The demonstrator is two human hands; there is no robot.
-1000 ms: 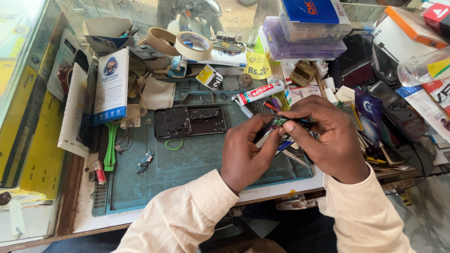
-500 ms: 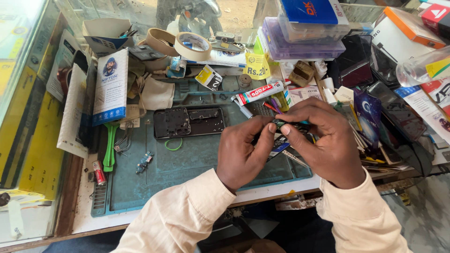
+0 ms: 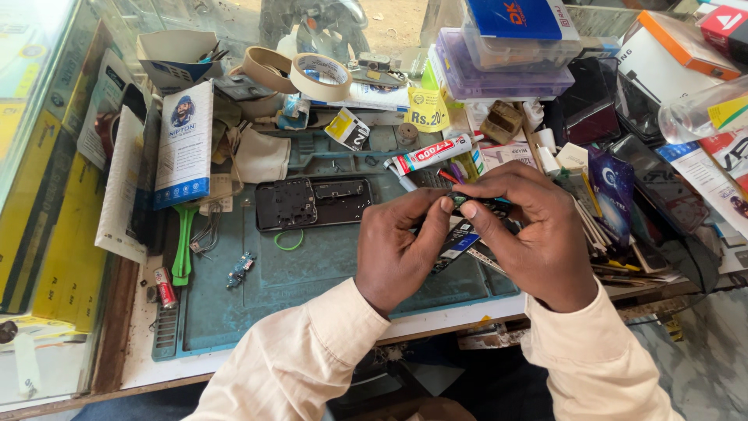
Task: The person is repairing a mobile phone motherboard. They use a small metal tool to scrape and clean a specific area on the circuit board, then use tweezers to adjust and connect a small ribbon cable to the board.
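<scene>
I find both hands meeting right of centre frame, above the teal work mat [image 3: 312, 273]. The left hand [image 3: 397, 249] and right hand [image 3: 538, 234] pinch a small dark part [image 3: 477, 204] between thumb and fingertips, fingers closed snugly round it; what the part is, I cannot tell. I judge this a fine fitting or inspection step, and any next move calls for a steady grip. A stripped phone frame [image 3: 313, 203] lies on the mat, left of the hands. Containers: clear lidded boxes [image 3: 506, 74] stacked at upper right, contents unclear; an open carton [image 3: 175, 58] at upper left holds small tools.
</scene>
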